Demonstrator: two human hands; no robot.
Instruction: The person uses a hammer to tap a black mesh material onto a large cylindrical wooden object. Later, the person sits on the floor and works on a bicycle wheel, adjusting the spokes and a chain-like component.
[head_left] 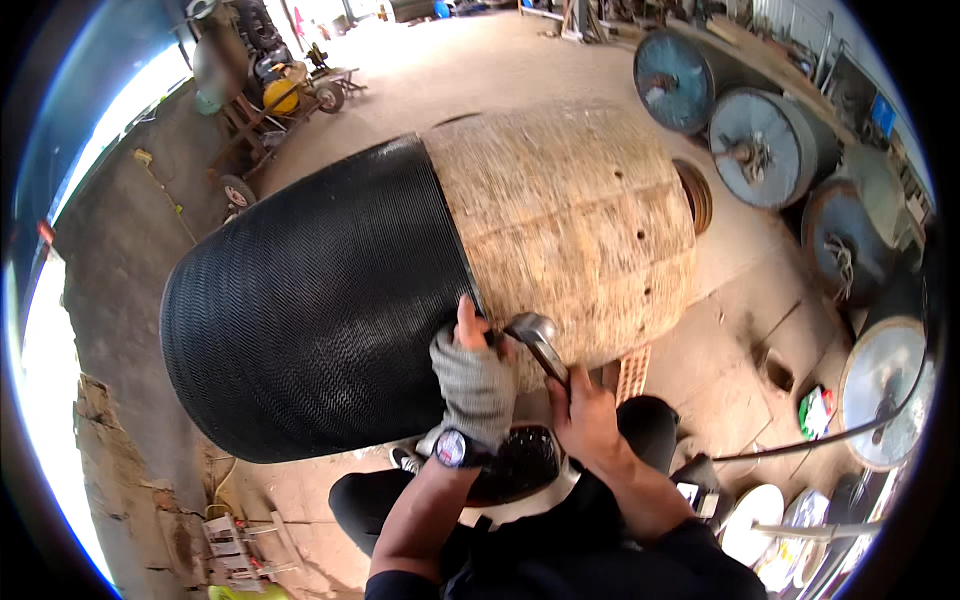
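Far left of the gloved fingers, a grey wall (130, 230); nearer them, but well beyond, a wheeled cart carrying something yellow (283, 97). Then the black ribbed covering (320, 310), wrapped round the left part of the big drum, its edge right at the left fingers. Wristwatch (452, 448) just below the glove's cuff. Left hand (470, 385), in a grey knitted glove with bare fingertips, lies against that edge: one finger (466, 325) stands up along the black, the others curl inward, partly hidden; I cannot tell whether they pinch anything. Just right of them, the head of the hammer (532, 330), apart from the wood as far as I can judge. Beyond both hands' fingers spreads the bare wooden drum (560, 220), pale, rough, with dark holes. Right hand (590, 418), ungloved, has its fingers wrapped round the hammer's handle. Just right of those fingers, a perforated brick (633, 373). Far right and beyond them, round-ended rollers (758, 148) lie on the floor (735, 335).
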